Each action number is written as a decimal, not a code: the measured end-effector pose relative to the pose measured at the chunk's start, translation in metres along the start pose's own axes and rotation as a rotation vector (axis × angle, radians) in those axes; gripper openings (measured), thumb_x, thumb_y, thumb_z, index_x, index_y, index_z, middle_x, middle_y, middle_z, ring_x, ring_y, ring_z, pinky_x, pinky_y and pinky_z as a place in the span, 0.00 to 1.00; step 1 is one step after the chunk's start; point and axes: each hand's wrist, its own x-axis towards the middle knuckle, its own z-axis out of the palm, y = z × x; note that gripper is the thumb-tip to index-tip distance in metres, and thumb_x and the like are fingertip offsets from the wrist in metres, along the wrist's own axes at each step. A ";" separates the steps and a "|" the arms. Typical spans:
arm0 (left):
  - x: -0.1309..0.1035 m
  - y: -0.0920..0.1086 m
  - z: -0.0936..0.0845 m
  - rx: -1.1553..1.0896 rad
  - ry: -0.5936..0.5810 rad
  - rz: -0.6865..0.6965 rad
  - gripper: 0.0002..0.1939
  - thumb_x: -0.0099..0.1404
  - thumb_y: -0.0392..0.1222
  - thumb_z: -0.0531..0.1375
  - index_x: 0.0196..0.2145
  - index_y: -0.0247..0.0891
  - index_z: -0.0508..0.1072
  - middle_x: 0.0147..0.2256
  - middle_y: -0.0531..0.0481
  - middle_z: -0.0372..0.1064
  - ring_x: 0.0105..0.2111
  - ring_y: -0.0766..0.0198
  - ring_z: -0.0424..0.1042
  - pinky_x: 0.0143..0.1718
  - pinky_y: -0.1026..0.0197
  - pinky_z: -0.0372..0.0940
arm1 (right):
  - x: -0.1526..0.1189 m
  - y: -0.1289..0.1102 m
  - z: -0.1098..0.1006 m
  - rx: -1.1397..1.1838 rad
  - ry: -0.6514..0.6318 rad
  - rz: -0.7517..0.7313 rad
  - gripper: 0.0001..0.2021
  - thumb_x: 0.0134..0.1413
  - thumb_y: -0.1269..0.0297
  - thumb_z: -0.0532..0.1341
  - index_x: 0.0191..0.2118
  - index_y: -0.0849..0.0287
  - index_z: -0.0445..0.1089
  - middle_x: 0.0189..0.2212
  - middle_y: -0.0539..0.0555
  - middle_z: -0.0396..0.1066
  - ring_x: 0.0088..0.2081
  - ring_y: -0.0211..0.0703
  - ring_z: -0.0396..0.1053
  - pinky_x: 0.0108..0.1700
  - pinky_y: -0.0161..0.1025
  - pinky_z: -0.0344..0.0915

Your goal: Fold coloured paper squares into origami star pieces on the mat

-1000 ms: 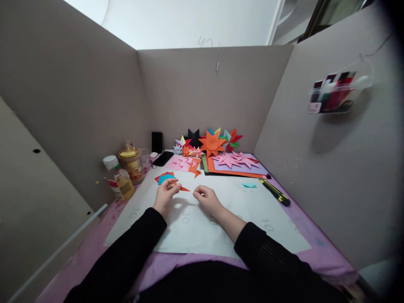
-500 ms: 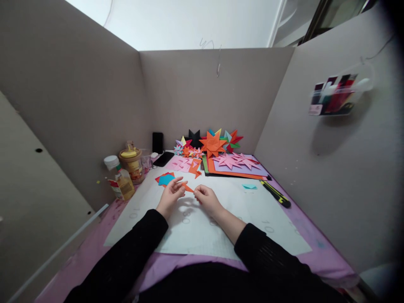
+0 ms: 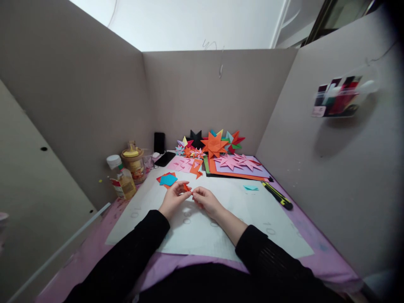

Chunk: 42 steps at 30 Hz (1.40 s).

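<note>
A small folded piece of orange paper [image 3: 187, 188] is between my two hands, above the white sheet [image 3: 202, 235]. My left hand [image 3: 174, 196] is closed on its left part, with the thumb below and the fingers behind. At its lower right end my right hand [image 3: 205, 200] pinches the tip, the fingertips of both hands nearly touching. Part of the paper is hidden by my fingers. Just behind my left hand lie blue [image 3: 168, 179] and red-orange paper pieces. Orange folded pieces [image 3: 196, 168] rest farther back on the sheet.
Paper stars [image 3: 214, 145] stand at the back wall. Pink stars [image 3: 229, 162] lie on stacked coloured sheets. A cutter [image 3: 277, 196] and a small turquoise piece [image 3: 251, 188] are at the right. A bottle [image 3: 124, 181], a jar [image 3: 134, 164] and a phone [image 3: 165, 159] are at the left.
My left fingers have closed in around the orange paper, which is now more covered and tilted more steeply. My hands are closer together. The whole view has shifted slightly.
</note>
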 end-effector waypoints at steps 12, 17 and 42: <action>0.000 -0.003 0.000 0.049 -0.012 0.017 0.21 0.49 0.42 0.64 0.42 0.35 0.68 0.35 0.46 0.70 0.36 0.62 0.70 0.37 0.60 0.64 | 0.001 0.003 0.000 -0.020 -0.015 -0.046 0.12 0.42 0.58 0.63 0.29 0.58 0.61 0.18 0.43 0.59 0.17 0.30 0.51 0.19 0.30 0.48; 0.000 -0.003 0.000 0.056 -0.026 0.015 0.21 0.50 0.41 0.64 0.42 0.35 0.67 0.35 0.45 0.70 0.36 0.62 0.70 0.38 0.60 0.64 | 0.001 0.002 0.001 -0.015 -0.007 -0.029 0.12 0.42 0.59 0.63 0.28 0.58 0.61 0.18 0.43 0.59 0.18 0.30 0.52 0.19 0.30 0.49; -0.001 -0.006 0.001 0.069 0.005 0.047 0.21 0.47 0.41 0.66 0.36 0.38 0.61 0.31 0.52 0.68 0.34 0.65 0.69 0.32 0.64 0.62 | 0.001 -0.001 0.001 0.115 0.027 -0.061 0.10 0.37 0.65 0.67 0.24 0.60 0.63 0.19 0.45 0.61 0.20 0.31 0.56 0.24 0.31 0.52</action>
